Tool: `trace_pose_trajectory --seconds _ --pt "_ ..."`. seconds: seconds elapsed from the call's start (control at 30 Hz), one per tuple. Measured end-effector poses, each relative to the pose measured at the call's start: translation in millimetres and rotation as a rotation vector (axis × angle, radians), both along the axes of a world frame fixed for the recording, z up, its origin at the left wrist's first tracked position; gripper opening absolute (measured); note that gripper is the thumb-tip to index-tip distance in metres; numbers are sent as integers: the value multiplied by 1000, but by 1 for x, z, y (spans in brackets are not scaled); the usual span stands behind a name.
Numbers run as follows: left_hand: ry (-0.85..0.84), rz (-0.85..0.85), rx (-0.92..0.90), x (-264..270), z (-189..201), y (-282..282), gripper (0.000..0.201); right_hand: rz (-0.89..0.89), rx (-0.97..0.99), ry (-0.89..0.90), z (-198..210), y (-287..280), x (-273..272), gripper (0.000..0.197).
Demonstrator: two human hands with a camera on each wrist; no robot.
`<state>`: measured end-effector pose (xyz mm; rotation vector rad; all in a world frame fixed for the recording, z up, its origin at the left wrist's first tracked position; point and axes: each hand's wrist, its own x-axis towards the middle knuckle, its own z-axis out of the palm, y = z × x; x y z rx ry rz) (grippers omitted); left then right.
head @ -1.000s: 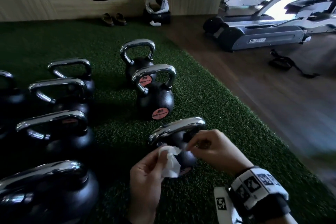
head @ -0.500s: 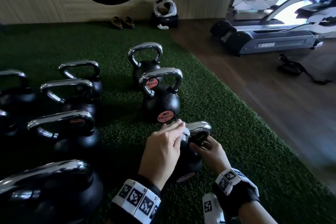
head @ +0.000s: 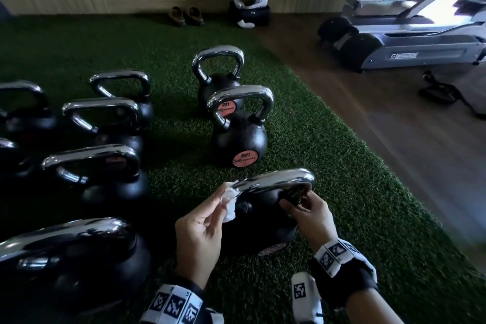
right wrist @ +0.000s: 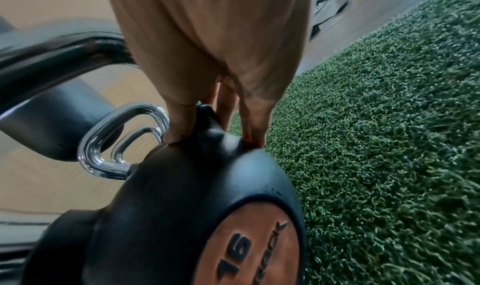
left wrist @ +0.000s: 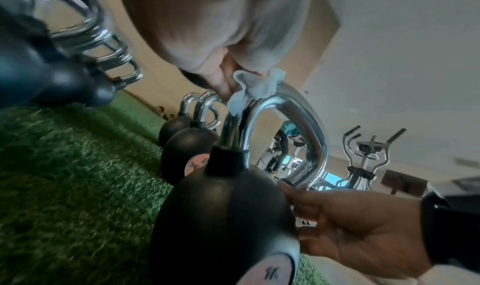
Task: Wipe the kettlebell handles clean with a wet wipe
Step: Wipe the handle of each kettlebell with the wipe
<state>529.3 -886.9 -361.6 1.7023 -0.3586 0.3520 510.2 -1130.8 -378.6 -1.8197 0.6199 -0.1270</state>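
Our left hand (head: 202, 234) pinches the wet wipe (head: 229, 198) on the handle (head: 273, 182); our right hand (head: 310, 216) grips the kettlebell (head: 260, 223), which could tip if that grip slackens.

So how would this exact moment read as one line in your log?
step: wiping handle | left hand: pinches wet wipe at left end of handle | right hand: steadies kettlebell on turf

the nearest kettlebell (head: 259, 221) was matte black with a bright chrome handle (head: 276, 180), its salmon-pink disc (right wrist: 249, 246) marked 16 in black. the wipe (head: 230, 202) showed white. the turf (head: 328, 166) was deep green, wood-brown floor (head: 394, 126) at two o'clock. the wrist bands (head: 335, 258) were white with black square patterns.
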Motion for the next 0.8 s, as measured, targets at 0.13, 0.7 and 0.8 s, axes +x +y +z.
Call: trace_pose_trajectory --seconds 0.13,0.7,0.8 --pt "27 17 -103 -6 -10 -8 33 0 3 -32 -6 -1 1 26" --pt "338 50 -41 -25 -33 -21 51 -54 102 -7 3 5 11 35" --pt "244 128 10 -18 -29 -25 44 8 -47 20 9 0 3 39"
